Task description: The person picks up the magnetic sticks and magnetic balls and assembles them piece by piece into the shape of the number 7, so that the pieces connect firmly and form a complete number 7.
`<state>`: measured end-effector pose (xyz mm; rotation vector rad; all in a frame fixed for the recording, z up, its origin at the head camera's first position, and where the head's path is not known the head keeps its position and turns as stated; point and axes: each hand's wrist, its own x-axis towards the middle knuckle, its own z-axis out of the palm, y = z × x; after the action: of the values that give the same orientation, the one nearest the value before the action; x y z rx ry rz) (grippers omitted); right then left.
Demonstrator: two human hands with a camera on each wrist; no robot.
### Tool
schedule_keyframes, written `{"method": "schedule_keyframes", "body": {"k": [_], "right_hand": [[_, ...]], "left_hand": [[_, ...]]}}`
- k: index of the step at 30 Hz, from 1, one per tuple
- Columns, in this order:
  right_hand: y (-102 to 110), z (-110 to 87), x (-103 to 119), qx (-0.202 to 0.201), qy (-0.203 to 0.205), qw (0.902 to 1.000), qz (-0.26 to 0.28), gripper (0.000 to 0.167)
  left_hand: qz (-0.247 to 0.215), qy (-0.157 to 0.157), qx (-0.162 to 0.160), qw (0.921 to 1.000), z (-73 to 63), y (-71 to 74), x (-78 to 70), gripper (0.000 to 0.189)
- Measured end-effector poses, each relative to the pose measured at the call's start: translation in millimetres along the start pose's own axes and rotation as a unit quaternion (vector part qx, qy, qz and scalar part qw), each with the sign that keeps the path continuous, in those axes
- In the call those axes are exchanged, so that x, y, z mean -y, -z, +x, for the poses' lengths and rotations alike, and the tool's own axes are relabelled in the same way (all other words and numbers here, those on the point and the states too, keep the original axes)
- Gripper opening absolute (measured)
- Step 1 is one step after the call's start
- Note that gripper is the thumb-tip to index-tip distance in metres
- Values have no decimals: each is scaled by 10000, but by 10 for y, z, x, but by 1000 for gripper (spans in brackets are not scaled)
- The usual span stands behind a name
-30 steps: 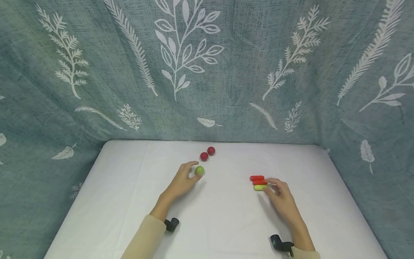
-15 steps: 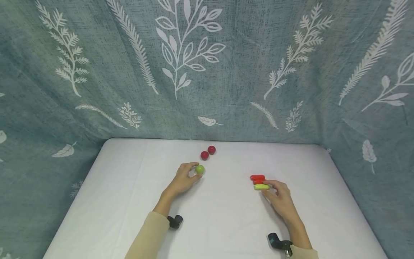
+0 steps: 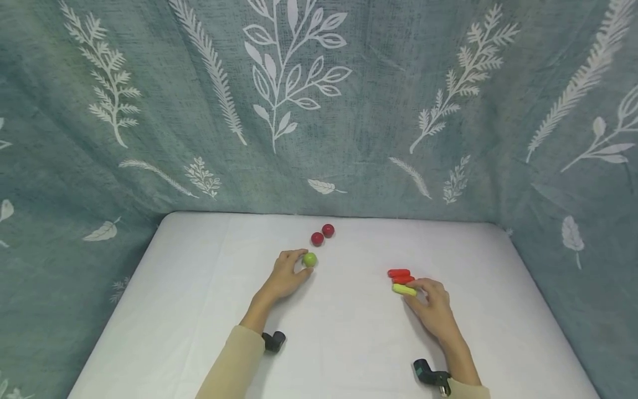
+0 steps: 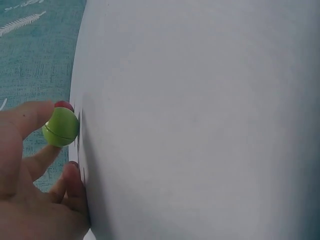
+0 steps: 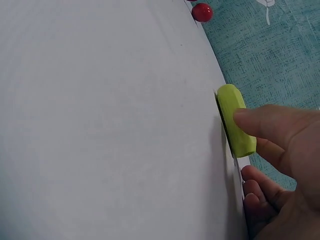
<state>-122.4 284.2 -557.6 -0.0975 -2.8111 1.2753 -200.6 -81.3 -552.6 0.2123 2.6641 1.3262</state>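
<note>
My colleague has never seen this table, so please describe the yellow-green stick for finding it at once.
On the white table, right of the middle, three short sticks are close together by the right hand. The yellow-green stick is lowest in the head view, pinched by that hand; its two neighbours are red.

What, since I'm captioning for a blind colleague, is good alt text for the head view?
A person's left hand pinches a green ball and their right hand a lime rod at a white table. Two red balls lie beyond the green one, two red rods beyond the lime one; teal fabric hangs behind.
</note>
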Motion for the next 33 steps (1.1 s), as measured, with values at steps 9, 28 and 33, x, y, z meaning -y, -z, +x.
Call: {"method": "schedule_keyframes", "body": {"k": [9, 28, 33], "right_hand": [[-12, -3, 21, 15, -135, 9999, -95, 27], [-3, -6, 15, -158, -36, 9996, -231, 27], [22, -28, 65, -111, -85, 9999, -39, 27]], "left_hand": [[189, 39, -135, 9997, 33, -24, -3, 56], [346, 47, -339, 9988, 35, -49, -73, 48], [588, -28, -328, 9977, -60, -40, -135, 47]]}}
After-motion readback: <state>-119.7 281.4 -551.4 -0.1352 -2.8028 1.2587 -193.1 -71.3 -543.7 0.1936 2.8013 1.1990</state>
